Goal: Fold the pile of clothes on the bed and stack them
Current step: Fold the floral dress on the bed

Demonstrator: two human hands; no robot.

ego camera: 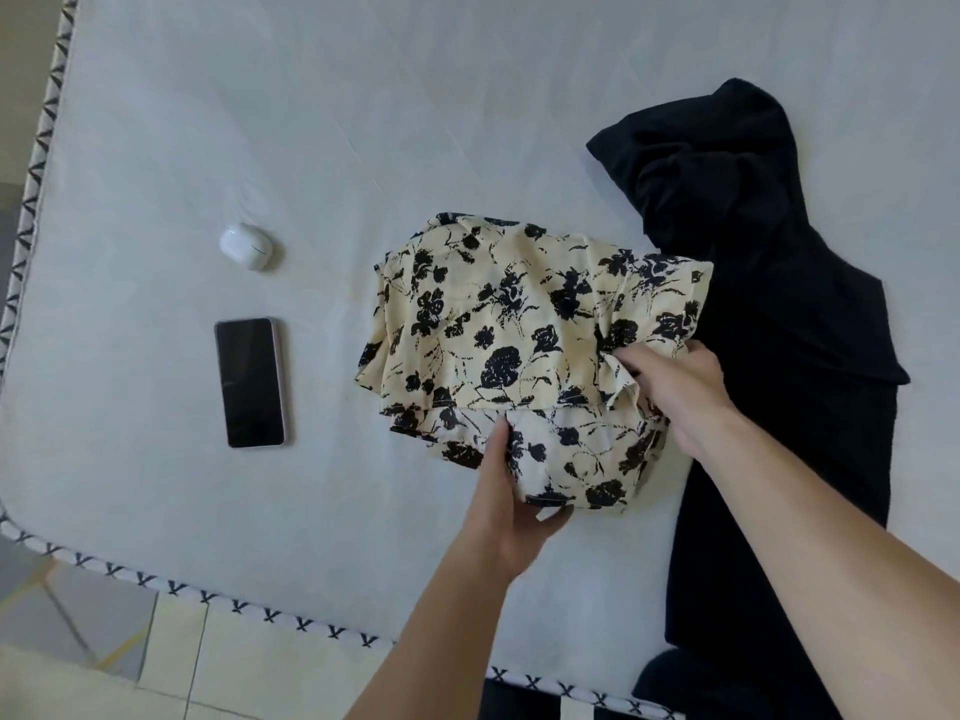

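Note:
A cream garment with a black flower print lies partly folded in the middle of the white bed. My left hand grips its near lower edge, thumb on top and fingers tucked under the cloth. My right hand holds the garment's right side, fingers curled into a fold. A black garment lies spread out to the right, running from the far side down past the bed's near edge; the floral piece overlaps its left border.
A black phone lies face up on the bed to the left, with a white earbud case beyond it. The bed's patterned piping marks the near edge and the left edge; tiled floor shows below.

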